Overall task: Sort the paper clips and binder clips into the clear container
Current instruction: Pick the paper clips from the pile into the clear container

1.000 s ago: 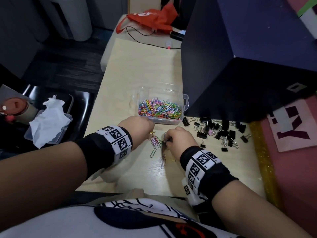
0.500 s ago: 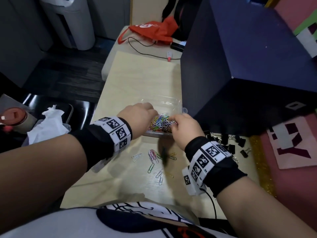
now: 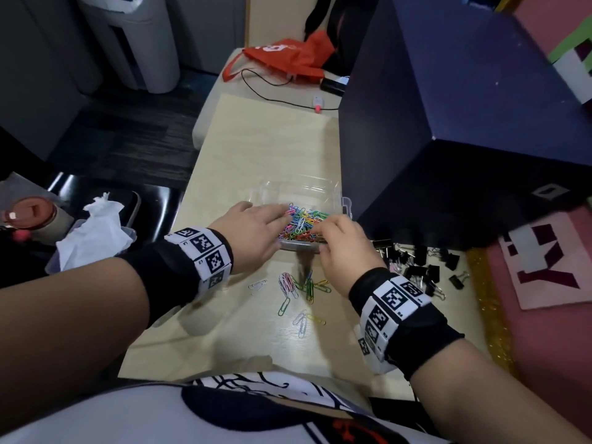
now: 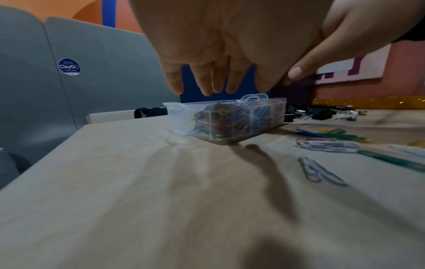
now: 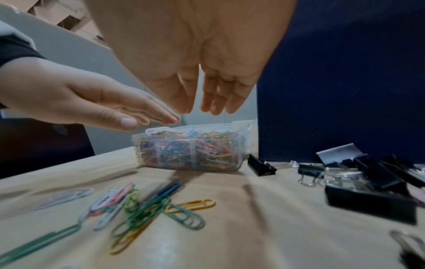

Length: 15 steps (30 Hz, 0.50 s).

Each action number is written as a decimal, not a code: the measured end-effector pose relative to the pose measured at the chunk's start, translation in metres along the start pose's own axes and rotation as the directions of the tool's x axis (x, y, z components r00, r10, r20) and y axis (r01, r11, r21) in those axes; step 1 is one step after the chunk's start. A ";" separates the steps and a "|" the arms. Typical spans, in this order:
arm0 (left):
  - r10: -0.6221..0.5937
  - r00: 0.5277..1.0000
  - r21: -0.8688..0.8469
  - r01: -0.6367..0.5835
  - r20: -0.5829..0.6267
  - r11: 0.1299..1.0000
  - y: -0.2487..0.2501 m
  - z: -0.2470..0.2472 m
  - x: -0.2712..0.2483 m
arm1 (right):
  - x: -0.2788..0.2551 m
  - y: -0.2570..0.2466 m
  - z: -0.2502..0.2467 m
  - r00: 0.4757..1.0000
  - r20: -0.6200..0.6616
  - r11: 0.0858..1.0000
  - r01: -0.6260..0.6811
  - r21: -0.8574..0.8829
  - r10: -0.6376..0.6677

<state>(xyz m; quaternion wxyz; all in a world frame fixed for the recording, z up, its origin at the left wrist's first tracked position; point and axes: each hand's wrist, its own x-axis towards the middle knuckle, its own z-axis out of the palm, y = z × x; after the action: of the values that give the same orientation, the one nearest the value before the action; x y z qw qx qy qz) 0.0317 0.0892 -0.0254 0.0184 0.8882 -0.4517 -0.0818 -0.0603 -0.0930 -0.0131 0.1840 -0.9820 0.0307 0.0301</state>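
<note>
Head view: my left hand (image 3: 253, 232) and right hand (image 3: 344, 248) hover over the clear container (image 3: 333, 190) of paper clips (image 3: 302, 224). Wrist views: fingers (image 4: 207, 80) apart, empty, evidently just emptied. Loose clips (image 5: 147, 203) and binder clips (image 5: 368, 182) remain on the counter (image 4: 161, 182).

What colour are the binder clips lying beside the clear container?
Black binder clips, silver handles; right wrist view.

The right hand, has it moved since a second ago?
Yes. The right hand went from the loose paper clips on the table forward to the clear container, fingers now over it.
</note>
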 end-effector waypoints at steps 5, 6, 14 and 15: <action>0.164 0.983 -0.075 -0.170 -0.078 0.983 0.008 0.004 -0.015 | -0.022 0.005 0.009 0.922 0.286 0.966 -0.245 -0.088 0.260; 0.134 0.990 -0.099 -0.129 0.036 0.987 0.011 0.004 -0.019 | -0.027 0.006 0.012 0.885 0.330 0.944 -0.299 -0.142 0.329; -0.011 0.904 -0.063 0.041 0.427 0.997 0.025 0.017 -0.031 | -0.057 -0.014 0.032 0.879 0.384 0.958 -0.282 -0.059 0.282; -0.010 0.914 -0.081 0.047 0.405 0.996 0.029 0.019 -0.031 | -0.058 -0.017 0.033 0.881 0.394 0.963 -0.266 -0.049 0.263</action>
<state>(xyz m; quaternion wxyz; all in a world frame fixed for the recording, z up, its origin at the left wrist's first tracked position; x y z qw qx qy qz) -0.0123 0.0979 -0.0373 -0.0371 0.8569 -0.4288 -0.2839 -0.1187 -0.0624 -0.0337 0.1839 -0.9414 0.1264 0.2530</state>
